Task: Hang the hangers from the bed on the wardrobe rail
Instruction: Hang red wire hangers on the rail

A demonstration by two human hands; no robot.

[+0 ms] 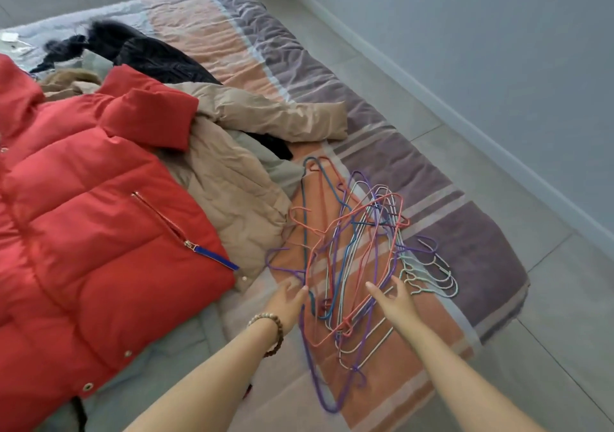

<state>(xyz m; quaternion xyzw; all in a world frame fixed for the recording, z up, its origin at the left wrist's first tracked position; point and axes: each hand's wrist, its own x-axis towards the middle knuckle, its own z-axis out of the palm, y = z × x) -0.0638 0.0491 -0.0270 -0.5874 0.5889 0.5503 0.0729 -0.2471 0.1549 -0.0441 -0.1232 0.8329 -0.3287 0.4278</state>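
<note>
We see a tangled heap of wire hangers (375,229), coral, purple, blue and pale, lying on the striped bed (465,249) near its right edge, beside a beige coat (232,182). Our 2 hands are at the heap's near side. The left hand (289,302), with a bead bracelet (269,328) on its wrist, has relaxed fingers whose tips touch a coral wire. The right hand (395,302) is loosely spread over the wires and grips none. A red jacket (83,232) covers the bed's left side, and a black garment (149,52) lies beyond it.
</note>
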